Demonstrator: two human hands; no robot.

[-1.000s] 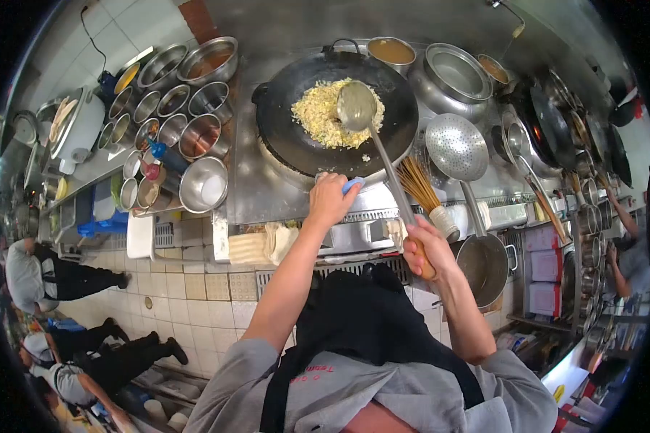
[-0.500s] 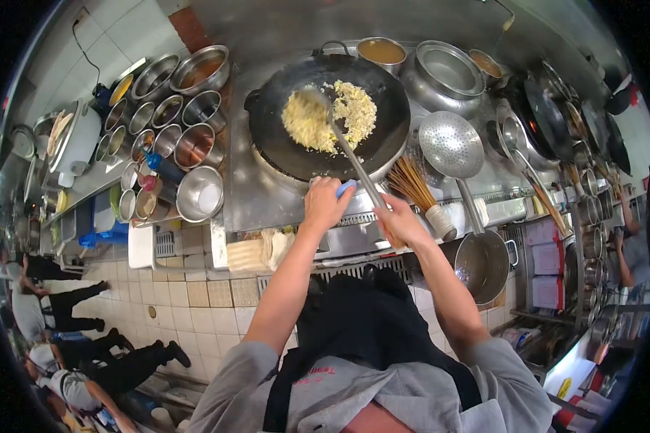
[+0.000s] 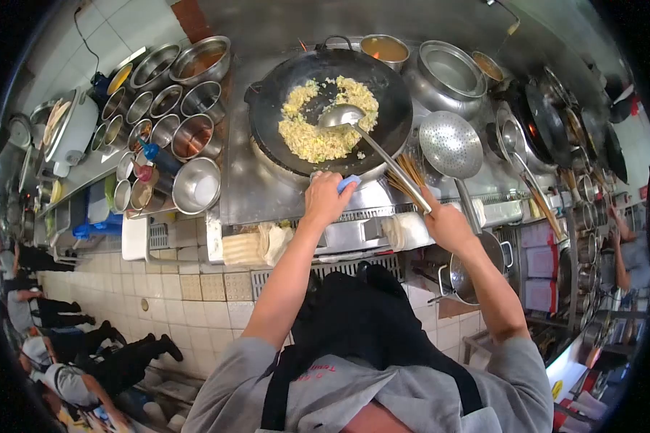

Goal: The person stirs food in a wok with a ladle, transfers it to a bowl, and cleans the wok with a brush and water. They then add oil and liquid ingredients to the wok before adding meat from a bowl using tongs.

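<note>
A large dark wok (image 3: pixel 263 137) sits on the stove with fried rice (image 3: pixel 314 146) in it, yellowish with green bits. My left hand (image 3: pixel 326 199) is closed at the wok's near edge, a folded blue cloth (image 3: pixel 349 183) in its grip; the part of the wok under the fingers is hidden. In my right hand (image 3: pixel 448 226) is the long handle of a metal ladle (image 3: pixel 343 114). The ladle's bowl lies in the rice, near the middle of the wok. A bamboo wok brush (image 3: pixel 407 175) is partly hidden behind the ladle handle.
Metal containers (image 3: pixel 195 137) crowd the left counter. Right of the wok are a perforated strainer (image 3: pixel 451 144) and a large pot (image 3: pixel 451 68); a pan of broth (image 3: pixel 384 50) stands behind. Folded towels (image 3: pixel 249 245) lie along the front edge. Other people (image 3: pixel 72 382) are at lower left.
My right hand has moved right with the ladle, whose bowl has gone from the rice's left side toward the middle. The rice has spread into a curved band. My left hand stays at the wok.
</note>
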